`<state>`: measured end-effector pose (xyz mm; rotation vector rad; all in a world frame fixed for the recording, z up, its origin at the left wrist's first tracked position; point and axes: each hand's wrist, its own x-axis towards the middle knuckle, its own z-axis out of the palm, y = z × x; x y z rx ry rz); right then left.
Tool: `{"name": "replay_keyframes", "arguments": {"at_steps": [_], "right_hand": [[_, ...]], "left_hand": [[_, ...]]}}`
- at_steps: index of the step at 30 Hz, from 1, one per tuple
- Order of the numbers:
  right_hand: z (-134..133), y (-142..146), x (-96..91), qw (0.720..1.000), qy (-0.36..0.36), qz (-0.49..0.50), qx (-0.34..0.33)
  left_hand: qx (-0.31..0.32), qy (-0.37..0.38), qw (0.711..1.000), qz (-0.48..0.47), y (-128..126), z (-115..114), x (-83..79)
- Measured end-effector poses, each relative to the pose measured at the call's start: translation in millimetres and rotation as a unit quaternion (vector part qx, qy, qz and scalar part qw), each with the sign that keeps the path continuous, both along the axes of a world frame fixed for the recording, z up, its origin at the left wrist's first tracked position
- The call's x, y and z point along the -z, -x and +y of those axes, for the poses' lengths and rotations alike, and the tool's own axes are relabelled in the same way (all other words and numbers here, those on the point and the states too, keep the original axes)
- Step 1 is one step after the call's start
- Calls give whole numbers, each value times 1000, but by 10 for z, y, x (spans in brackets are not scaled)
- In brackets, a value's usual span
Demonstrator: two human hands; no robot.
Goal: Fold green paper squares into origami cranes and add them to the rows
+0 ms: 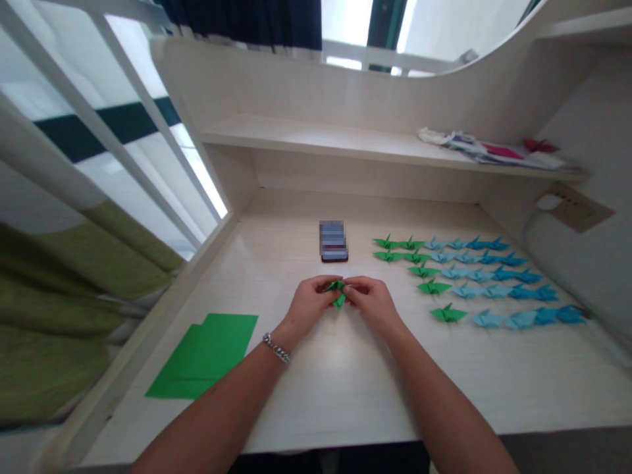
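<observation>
Between my two hands, over the middle of the desk, is a small green origami crane [338, 301], partly covered by the fingers. My left hand [312, 299] pinches its left side, and a silver chain bracelet [276, 349] circles that wrist. On the crane's right side, my right hand [370, 299] has thumb and fingers closed on the paper. Just beyond the hands lies a phone [334, 240] with a blurred screen. Left of my left forearm rest green paper sheets [212, 349], overlapping one another.
Rows of finished paper cranes stand on the right: green cranes [448, 313], light blue cranes [488, 318] and darker blue cranes [540, 293]. A shelf [316, 136] crosses the back, with papers [494, 150] at its right end. A plug [548, 202] and cable are at the right wall.
</observation>
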<state>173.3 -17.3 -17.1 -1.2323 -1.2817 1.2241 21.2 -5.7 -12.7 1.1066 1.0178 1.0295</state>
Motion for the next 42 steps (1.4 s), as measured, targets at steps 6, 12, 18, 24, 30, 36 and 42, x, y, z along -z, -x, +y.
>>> {"name": "replay_keyframes", "arguments": {"at_steps": [6, 12, 18, 24, 30, 36, 42], "right_hand": [[0, 19, -35, 999, -4, 43, 20], [15, 27, 9, 995, 13, 96, 32], [26, 22, 48, 995, 13, 97, 36], [11, 23, 35, 994, 1, 100, 36], [7, 37, 55, 994, 15, 96, 42], [12, 33, 61, 990, 51, 128, 33], [-18, 27, -10, 989, 78, 126, 26]], "left_hand": [[-13, 15, 999, -48, -20, -19, -48], [-6, 12, 999, -48, -13, -16, -59], [-15, -14, 999, -46, -13, 2, 3], [-17, -19, 998, -54, -16, 12, 30], [-26, -22, 997, -74, -25, 30, 111], [-30, -21, 997, -70, -16, 24, 177], [-34, -54, 998, -24, 15, 42, 183]]}}
